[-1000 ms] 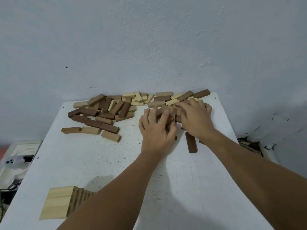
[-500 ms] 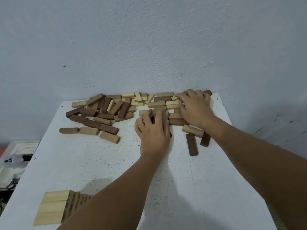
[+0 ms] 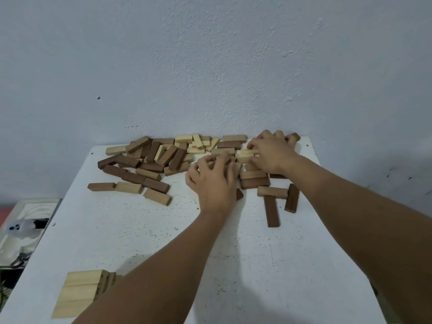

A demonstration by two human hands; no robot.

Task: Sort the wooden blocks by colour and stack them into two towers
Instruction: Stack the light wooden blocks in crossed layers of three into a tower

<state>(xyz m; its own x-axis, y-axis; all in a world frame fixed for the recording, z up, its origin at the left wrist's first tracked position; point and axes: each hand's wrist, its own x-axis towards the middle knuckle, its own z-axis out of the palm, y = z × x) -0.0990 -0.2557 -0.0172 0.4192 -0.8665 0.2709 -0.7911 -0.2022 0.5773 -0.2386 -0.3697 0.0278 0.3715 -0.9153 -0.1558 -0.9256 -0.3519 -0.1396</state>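
Observation:
Loose light and dark wooden blocks lie scattered along the far edge of the white table. My left hand sits on the blocks in the middle of that pile, its fingers curled over a light block; a dark block tip shows under its palm. My right hand is farther back and right, fingers curled round pale blocks. A small stack of blocks lies between the hands. A stacked tower of light blocks stands at the near left, partly hidden by my left forearm.
Two dark blocks and one light block lie loose under my right forearm. The wall rises right behind the table. White clutter lies on the floor to the left, below the table's edge.
My right hand has moved back toward the wall onto the pale blocks. My left hand has shifted slightly back, uncovering the loose blocks on the right.

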